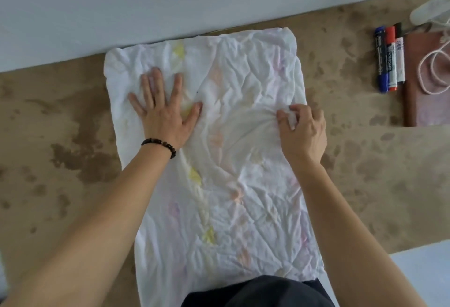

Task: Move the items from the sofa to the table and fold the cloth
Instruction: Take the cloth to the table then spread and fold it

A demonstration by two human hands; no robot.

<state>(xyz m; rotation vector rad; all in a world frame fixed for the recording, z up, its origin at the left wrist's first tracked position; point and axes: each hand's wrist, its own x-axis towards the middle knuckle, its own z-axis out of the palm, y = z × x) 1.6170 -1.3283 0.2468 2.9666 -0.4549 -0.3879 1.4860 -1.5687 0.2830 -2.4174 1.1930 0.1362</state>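
- On the right part of the crumpled white cloth with faint pastel stains (231, 197), the right hand (302, 131) pinches a bunch of fabric.
- Left hand (163, 111) presses flat on it, fingers spread.
- Cloth lies spread on the mottled brown table (60, 136); folding seems unfinished.
- Blue, red and black markers (389, 60) already lie there, far right.

I see the white cloth (219, 148) spread crumpled on the mottled brown desk (60, 160). My left hand (163, 111) presses flat on it; my right hand (302, 131) pinches a bunched fold. Three markers (389, 58) lie beside a brown notebook (423, 92).
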